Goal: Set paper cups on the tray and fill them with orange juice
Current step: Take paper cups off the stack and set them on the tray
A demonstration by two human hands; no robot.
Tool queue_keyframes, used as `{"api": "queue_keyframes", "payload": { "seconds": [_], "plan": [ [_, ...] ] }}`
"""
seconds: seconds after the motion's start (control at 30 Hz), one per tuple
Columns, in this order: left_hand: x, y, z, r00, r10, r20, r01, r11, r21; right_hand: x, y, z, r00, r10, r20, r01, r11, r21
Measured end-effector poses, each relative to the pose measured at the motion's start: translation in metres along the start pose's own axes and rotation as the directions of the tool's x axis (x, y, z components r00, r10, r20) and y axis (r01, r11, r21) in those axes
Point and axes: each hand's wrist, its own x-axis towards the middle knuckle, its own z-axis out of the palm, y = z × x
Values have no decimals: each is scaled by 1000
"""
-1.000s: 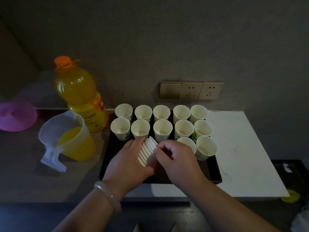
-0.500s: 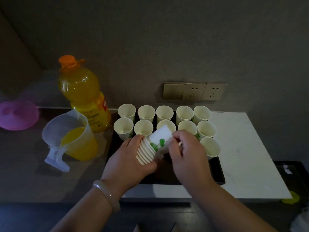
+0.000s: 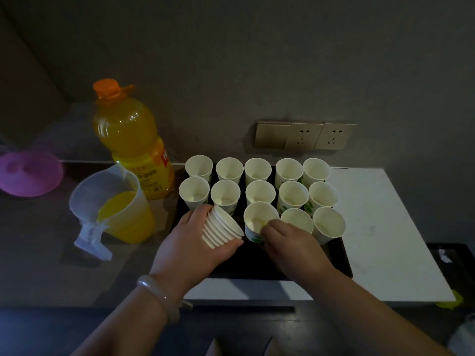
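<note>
Paper cups (image 3: 292,194) white, green-leafed, on tray (image 3: 257,264); left fingers (image 3: 199,214) grasp stack (image 3: 222,228), right fingers (image 3: 273,227) pinch front cup (image 3: 253,217).

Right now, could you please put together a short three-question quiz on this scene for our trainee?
1. True or false: the left hand holds a stack of paper cups.
2. How many upright cups stand on the black tray? A 10, B 13, C 15.
3. Fill in: the ___ hand grips the front-row cup beside the stack.
Key: 1 true; 2 B; 3 right hand.
</note>
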Motion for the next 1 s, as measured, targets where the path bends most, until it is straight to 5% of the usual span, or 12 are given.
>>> {"api": "queue_keyframes", "payload": {
  "seconds": [1.0],
  "plan": [
    [-4, 2, 0, 999, -16, 33, 16, 1000, 0, -9, 5, 9, 993, 47, 105, -55, 995, 83]
  ]
}}
